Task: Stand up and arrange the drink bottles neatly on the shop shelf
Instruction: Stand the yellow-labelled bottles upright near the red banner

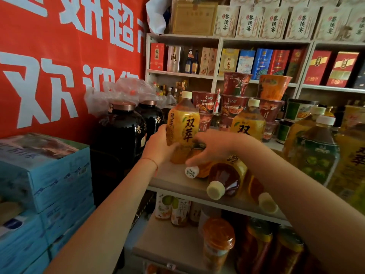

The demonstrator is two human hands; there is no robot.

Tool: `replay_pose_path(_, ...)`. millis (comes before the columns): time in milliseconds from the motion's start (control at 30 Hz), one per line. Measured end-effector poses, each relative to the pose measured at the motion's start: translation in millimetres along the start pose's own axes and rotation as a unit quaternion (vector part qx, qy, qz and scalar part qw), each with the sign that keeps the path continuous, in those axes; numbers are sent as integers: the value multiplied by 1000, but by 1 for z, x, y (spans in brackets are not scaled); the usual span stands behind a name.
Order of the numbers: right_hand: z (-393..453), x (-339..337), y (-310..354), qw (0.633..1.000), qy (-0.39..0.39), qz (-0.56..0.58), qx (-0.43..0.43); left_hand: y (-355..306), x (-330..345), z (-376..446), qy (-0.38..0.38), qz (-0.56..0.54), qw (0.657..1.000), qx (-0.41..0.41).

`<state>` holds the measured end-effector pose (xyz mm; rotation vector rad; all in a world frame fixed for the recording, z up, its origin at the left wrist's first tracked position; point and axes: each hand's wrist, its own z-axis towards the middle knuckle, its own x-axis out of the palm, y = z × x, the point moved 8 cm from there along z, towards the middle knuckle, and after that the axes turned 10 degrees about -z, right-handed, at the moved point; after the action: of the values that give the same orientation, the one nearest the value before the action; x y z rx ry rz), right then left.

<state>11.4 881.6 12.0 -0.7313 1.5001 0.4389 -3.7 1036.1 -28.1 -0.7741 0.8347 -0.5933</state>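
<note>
My left hand (158, 145) grips an upright yellow-labelled tea bottle (182, 125) at the left end of the top shelf (173, 180). My right hand (215, 145) reaches over a bottle lying on its side with a white cap (191, 172), fingers curled round its body. Two more bottles lie flat beside it, one with a cream cap (216, 189) and one with a pale cap (267, 202) partly under my right forearm. Another yellow-labelled bottle (248, 123) stands upright behind.
Two black jars (120, 131) under plastic wrap stand left of the shelf. Stacked noodle cups (235, 101) rise behind the bottles. Big green-labelled bottles (316, 153) stand at the right. Blue cartons (45, 175) pile up at the left. The lower shelf (171, 242) carries more bottles.
</note>
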Motion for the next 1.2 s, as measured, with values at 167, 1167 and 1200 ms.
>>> replay_pose_path(167, -15, 22, 34, 985, -6, -170, -36, 6, 2, -3, -9, 58, 998, -23)
replay_pose_path(1167, -75, 25, -13, 993, 44, -94, -60, -10, 8, -49, -11, -223, 975, -4)
replay_pose_path(1200, -70, 30, -7, 990, 4, -128, -64, -10, 8, -49, -26, -235, 972, -5)
